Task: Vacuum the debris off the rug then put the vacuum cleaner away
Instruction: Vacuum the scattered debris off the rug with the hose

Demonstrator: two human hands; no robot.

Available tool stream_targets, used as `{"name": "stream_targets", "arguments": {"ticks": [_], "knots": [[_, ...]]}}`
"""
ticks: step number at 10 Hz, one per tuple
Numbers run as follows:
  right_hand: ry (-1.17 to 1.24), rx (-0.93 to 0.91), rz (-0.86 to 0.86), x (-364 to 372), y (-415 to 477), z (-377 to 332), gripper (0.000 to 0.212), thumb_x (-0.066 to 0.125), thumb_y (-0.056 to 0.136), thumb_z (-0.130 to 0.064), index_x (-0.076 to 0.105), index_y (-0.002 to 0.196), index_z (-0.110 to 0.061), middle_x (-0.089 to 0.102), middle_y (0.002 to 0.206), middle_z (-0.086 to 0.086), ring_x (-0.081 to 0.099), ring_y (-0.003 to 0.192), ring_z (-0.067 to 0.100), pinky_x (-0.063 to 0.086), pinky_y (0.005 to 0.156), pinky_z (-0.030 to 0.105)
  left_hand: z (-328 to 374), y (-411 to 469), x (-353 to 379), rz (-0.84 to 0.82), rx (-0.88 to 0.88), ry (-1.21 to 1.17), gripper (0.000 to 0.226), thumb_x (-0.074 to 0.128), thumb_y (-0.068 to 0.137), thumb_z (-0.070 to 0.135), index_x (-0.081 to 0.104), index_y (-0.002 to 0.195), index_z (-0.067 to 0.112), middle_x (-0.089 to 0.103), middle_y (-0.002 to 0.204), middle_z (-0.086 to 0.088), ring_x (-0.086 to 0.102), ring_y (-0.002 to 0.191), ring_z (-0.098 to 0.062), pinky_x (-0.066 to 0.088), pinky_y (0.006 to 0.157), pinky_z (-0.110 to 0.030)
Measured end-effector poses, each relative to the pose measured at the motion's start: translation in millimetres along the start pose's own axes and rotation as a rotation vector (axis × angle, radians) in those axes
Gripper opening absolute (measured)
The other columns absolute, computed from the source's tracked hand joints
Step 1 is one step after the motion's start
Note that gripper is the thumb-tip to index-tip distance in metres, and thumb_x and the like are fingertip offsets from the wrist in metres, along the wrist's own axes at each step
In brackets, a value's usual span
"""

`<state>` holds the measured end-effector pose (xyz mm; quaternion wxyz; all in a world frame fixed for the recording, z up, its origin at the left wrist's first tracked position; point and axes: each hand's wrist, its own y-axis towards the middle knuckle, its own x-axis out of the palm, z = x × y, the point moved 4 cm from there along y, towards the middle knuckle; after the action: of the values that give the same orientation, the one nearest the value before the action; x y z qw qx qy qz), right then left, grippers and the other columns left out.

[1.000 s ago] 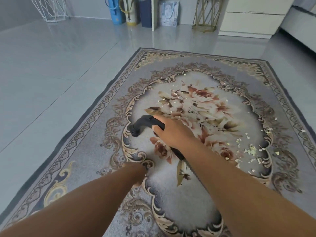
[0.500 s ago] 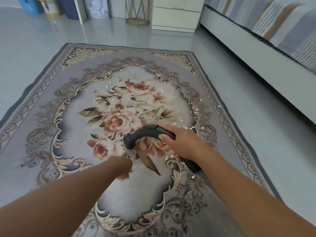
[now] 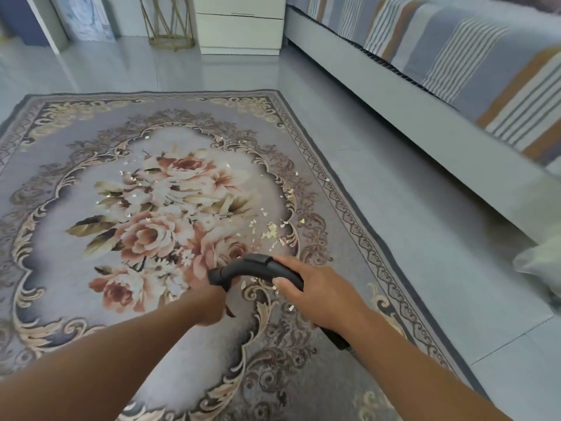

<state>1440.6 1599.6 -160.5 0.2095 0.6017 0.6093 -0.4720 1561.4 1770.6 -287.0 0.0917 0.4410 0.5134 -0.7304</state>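
**Me:** On the left half of the rug (image 3: 60, 299), around the printed roses, I see only scattered flecks (image 3: 130, 177).

**Colleague:** And your left hand?

**Me:** My left hand (image 3: 209, 308) sits just under the front end of the vacuum handle (image 3: 258, 268). It's blurred, so I cannot tell whether it holds anything. The handle's long axis runs from that end back and rightward, toward me. I see no nozzle.

**Colleague:** Where's the main pile?

**Me:** The debris cluster (image 3: 270, 233) lies just beyond the handle, ahead and slightly right of it, by the medallion's scrolled edge. My right hand (image 3: 318, 296) is wrapped firmly round the handle's rear and is a little nearer the pile than the left. I judge the coming stroke goes forward, away from me. The bed (image 3: 425, 123) stands well apart on the right.
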Motion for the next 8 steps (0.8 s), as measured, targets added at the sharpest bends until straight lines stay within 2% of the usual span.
{"name": "stream_targets", "arguments": {"ticks": [1, 2, 3, 4, 5, 6, 7, 8], "knots": [[0.014, 0.022, 0.042, -9, -3, 10, 0.049, 0.036, 0.096, -0.059, 0.024, 0.144, -0.055, 0.066, 0.104, -0.002, 0.065, 0.084, 0.021, 0.057, 0.077, 0.039, 10, -16, -24, 0.006, 0.035, -0.083, 0.015, 0.052, 0.094, 0.018, 0.063, 0.092, 0.008, 0.064, 0.082, -0.002, 0.063, 0.074, -0.016, 0.049, 0.058, -0.020], [0.052, 0.056, 0.145, -25, 5, 19, 0.050, 0.034, 0.096, -0.060, 0.023, 0.144, -0.054, 0.067, 0.099, -0.002, 0.065, 0.080, 0.019, 0.057, 0.075, 0.039, 6, -12, -42, 0.063, -0.058, -0.294, 0.044, 0.052, 0.093, 0.038, 0.057, 0.117, 0.002, 0.062, 0.088, -0.010, 0.056, 0.075, -0.022, 0.049, 0.067, -0.031], [0.060, 0.109, 0.227, -43, 23, 26, 0.050, 0.034, 0.097, -0.058, 0.024, 0.145, -0.052, 0.066, 0.097, -0.001, 0.067, 0.076, 0.022, 0.058, 0.074, 0.039, 11, -2, -43, 0.137, -0.012, 0.020, 0.042, 0.049, 0.095, 0.036, 0.054, 0.129, 0.013, 0.058, 0.086, -0.004, 0.056, 0.091, -0.025, 0.041, 0.074, -0.031], [0.046, 0.165, 0.272, -52, 45, 35, 0.049, 0.033, 0.097, -0.057, 0.024, 0.144, -0.052, 0.067, 0.106, 0.002, 0.069, 0.078, 0.025, 0.059, 0.074, 0.041, 25, 9, -41, 0.210, -0.061, -0.033, 0.043, 0.042, 0.096, 0.032, 0.050, 0.136, 0.020, 0.046, 0.140, -0.013, 0.041, 0.130, -0.035, 0.033, 0.088, -0.037], [0.036, 0.213, 0.281, -55, 70, 41, 0.051, 0.033, 0.097, -0.056, 0.025, 0.146, -0.048, 0.064, 0.121, 0.004, 0.068, 0.093, 0.028, 0.055, 0.084, 0.042, 42, 27, -32, 0.267, -0.001, -0.091, 0.049, 0.040, 0.097, 0.021, 0.035, 0.145, 0.017, 0.046, 0.141, -0.014, 0.049, 0.121, -0.030, 0.036, 0.088, -0.034], [0.023, 0.230, 0.312, -60, 91, 41, 0.053, 0.033, 0.096, -0.056, 0.027, 0.147, -0.045, 0.057, 0.134, 0.004, 0.059, 0.112, 0.028, 0.050, 0.094, 0.043, 44, 40, -19, 0.221, -0.002, -0.031, 0.047, 0.040, 0.095, 0.013, 0.036, 0.141, 0.008, 0.059, 0.125, -0.013, 0.062, 0.099, -0.027, 0.051, 0.078, -0.036], [0.013, 0.212, 0.314, -57, 92, 38, 0.051, 0.035, 0.096, -0.056, 0.029, 0.146, -0.045, 0.060, 0.129, 0.003, 0.063, 0.103, 0.027, 0.051, 0.091, 0.043, 35, 38, -10, 0.140, -0.035, -0.015, 0.028, 0.042, 0.090, 0.011, 0.059, 0.112, 0.013, 0.066, 0.104, 0.002, 0.062, 0.086, -0.020, 0.050, 0.074, -0.034], [0.015, 0.204, 0.302, -55, 84, 40, 0.050, 0.035, 0.095, -0.056, 0.030, 0.144, -0.046, 0.061, 0.125, 0.002, 0.068, 0.088, 0.028, 0.055, 0.085, 0.043, 23, 40, -11, 0.177, -0.056, -0.036, 0.020, 0.041, 0.089, 0.011, 0.057, 0.096, 0.021, 0.058, 0.080, 0.009, 0.061, 0.082, -0.015, 0.054, 0.080, -0.038]]}}
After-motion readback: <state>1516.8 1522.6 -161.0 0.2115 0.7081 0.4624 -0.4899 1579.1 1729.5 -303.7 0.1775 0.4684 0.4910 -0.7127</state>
